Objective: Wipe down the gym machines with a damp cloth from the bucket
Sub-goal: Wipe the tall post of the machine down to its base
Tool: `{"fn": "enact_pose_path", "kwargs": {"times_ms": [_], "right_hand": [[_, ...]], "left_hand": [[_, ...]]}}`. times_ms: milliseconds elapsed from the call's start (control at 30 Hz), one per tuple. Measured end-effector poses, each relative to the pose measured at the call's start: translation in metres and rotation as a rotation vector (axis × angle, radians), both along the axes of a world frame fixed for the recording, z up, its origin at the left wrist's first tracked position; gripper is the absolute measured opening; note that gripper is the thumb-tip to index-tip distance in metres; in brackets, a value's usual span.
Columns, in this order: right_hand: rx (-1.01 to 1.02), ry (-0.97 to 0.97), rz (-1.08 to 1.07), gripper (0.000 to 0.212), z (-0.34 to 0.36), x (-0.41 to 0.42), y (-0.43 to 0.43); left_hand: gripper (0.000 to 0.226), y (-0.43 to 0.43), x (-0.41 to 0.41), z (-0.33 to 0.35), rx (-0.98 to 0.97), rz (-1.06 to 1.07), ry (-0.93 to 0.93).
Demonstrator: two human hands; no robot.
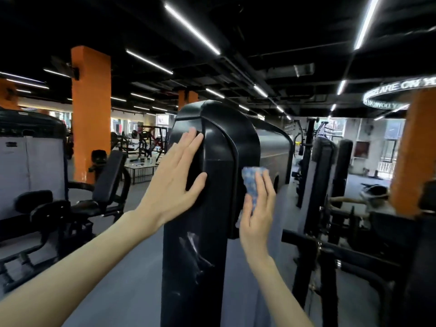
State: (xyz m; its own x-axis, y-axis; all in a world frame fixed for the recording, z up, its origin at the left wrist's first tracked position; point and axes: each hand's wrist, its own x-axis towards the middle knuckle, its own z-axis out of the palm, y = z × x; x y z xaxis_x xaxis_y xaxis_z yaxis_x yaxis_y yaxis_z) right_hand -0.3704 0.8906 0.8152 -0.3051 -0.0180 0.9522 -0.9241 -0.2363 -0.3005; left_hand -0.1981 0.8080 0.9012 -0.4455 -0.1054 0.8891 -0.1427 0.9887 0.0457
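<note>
A tall black gym machine housing stands right in front of me, its rounded top at head height. My left hand lies flat with straight fingers against the housing's left face. A blue and white patterned cloth is pressed onto the housing's right side by my right hand, fingers straight over it. Smeared streaks show lower on the front panel. No bucket is in view.
A seated machine with black pads stands at the left, another black frame machine close on the right. Orange pillars rise left and right. Grey floor runs between the machines.
</note>
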Motion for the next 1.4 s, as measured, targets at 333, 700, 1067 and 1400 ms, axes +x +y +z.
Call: {"fn": "enact_pose_path", "kwargs": {"times_ms": [333,700,1067,1400], "right_hand": [[-0.147,-0.321,-0.045,0.039,0.066,0.043,-0.015],[0.086,0.173,-0.082,0.036,0.111,0.032,-0.006],[0.221,-0.01,-0.305,0.029,0.162,0.058,-0.017],[0.291,0.188,-0.451,0.032,0.153,0.11,-0.031]], "left_hand": [[0.061,-0.014,0.006,0.007,0.032,-0.141,0.017],[0.064,-0.025,0.011,0.01,0.076,-0.28,0.058],[0.062,-0.093,0.021,-0.001,0.061,-0.439,0.092],[0.072,-0.143,0.014,-0.011,0.039,-0.605,-0.027]]}}
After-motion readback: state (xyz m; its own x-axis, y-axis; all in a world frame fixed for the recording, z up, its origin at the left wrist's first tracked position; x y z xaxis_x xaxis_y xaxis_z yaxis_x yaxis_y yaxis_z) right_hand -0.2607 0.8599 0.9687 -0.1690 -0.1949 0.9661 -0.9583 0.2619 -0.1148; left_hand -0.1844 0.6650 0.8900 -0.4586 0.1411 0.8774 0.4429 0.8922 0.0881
